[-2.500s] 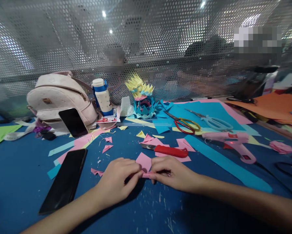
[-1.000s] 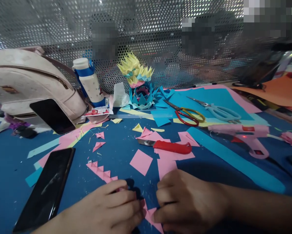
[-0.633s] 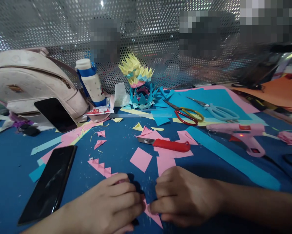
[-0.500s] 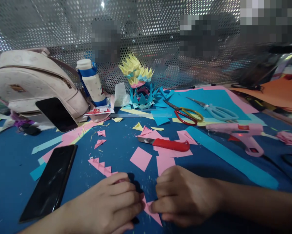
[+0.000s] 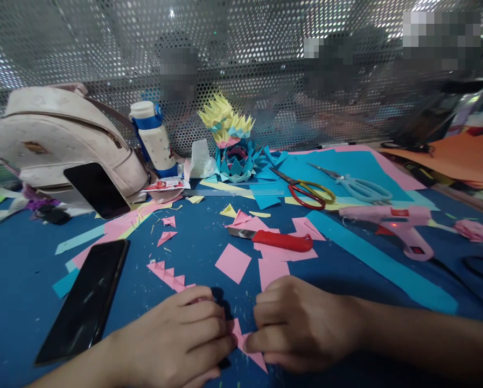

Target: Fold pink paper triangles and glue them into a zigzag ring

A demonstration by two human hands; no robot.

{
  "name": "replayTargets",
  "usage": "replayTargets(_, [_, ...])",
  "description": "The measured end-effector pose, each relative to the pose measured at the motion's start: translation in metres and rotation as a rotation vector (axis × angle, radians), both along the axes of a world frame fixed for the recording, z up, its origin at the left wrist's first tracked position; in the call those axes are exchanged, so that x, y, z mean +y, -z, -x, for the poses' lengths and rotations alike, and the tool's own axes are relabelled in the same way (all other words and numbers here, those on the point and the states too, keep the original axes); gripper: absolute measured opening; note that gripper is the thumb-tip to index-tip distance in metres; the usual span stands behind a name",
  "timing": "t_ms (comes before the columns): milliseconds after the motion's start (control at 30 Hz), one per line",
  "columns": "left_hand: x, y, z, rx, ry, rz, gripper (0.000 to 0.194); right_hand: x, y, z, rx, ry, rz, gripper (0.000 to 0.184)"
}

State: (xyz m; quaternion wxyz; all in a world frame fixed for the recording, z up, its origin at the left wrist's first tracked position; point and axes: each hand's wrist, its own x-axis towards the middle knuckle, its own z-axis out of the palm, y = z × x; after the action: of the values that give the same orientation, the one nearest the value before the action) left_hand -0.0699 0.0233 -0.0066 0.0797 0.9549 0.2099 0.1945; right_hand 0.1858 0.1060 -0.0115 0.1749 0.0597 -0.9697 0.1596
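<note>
A strip of folded pink paper triangles (image 5: 167, 275) slants across the blue table, its middle hidden under my left hand (image 5: 184, 331). The fingers of that hand are curled and closed over the strip. At its near end, my right hand (image 5: 306, 320) is closed, thumb and fingertips pressing the edge of the paper. Between and beyond my hands lies a flat pink paper square (image 5: 233, 263). Another pink piece (image 5: 272, 271) is partly covered by my right knuckles. Just past it rests a red-handled utility knife (image 5: 281, 240) with its blade out, on more pink scraps.
To the right are a pink glue gun (image 5: 390, 214) with a lit red light, red-and-yellow scissors (image 5: 309, 194), blue scissors (image 5: 362, 188) and a blue paper strip (image 5: 382, 261). A phone (image 5: 83, 302), backpack (image 5: 63, 140) and bottle (image 5: 154, 137) stand left. A paper model (image 5: 233, 145) is behind.
Earlier, both hands pinched a small pink piece beside the square. They have since come nearer and settled on the triangle strip. In the last second, hands and strip barely move; the view shifts slightly.
</note>
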Motion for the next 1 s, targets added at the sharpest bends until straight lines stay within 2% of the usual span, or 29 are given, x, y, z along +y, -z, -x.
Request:
replayTargets(133, [0.0007,-0.0010,-0.0007,-0.012,0.009,-0.017,0.034,0.0008,0.0001,0.0018,0.016,-0.011,-0.011,0.028])
replayTargets(400, [0.0012,-0.0025,-0.0039,-0.024,0.006,-0.026,0.030,-0.0007,0.0017,0.0011,0.097,-0.015,-0.039,0.031])
replayTargets(533, [-0.0008,-0.0025,-0.0046,-0.014,-0.020,-0.079,0.026,-0.0011,0.0030,-0.0001,0.134,-0.036,-0.022,0.032])
replayTargets(800, [-0.0003,-0.0016,-0.0042,-0.012,-0.011,-0.028,0.031,-0.0012,0.0018,-0.0004,0.105,-0.027,-0.030,0.034])
replayTargets(1000, [-0.0002,-0.0022,-0.0044,0.023,-0.017,-0.061,0.029,-0.0013,0.0020,-0.0007,0.076,-0.001,-0.023,0.037])
